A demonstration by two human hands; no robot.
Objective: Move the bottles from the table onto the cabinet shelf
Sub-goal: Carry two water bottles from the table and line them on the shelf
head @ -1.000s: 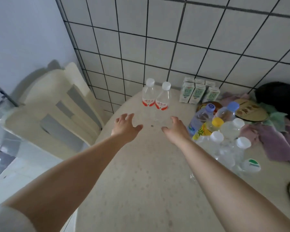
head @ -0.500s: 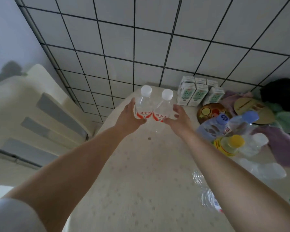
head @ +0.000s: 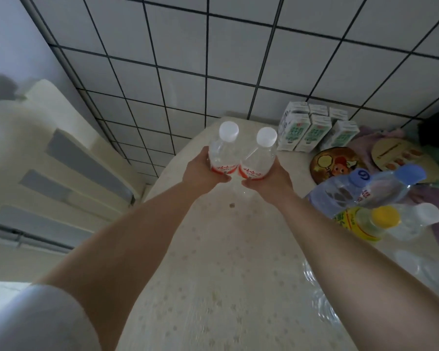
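Now up off the table [head: 213, 287] since a second ago — left hand [head: 200, 171] gripping one small bottle [head: 222, 154], right hand [head: 269, 179] the other bottle [head: 257, 160], low round the labels — light, thin-walled, probably slick.

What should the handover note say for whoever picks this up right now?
Left hand grips the left red-label bottle; right hand grips the right red-label bottle. Both bottles upright, side by side, over the table.
Done: both gripped. No shelf in view.
Left: shelve the pair, then the bottle cluster at the table's right.
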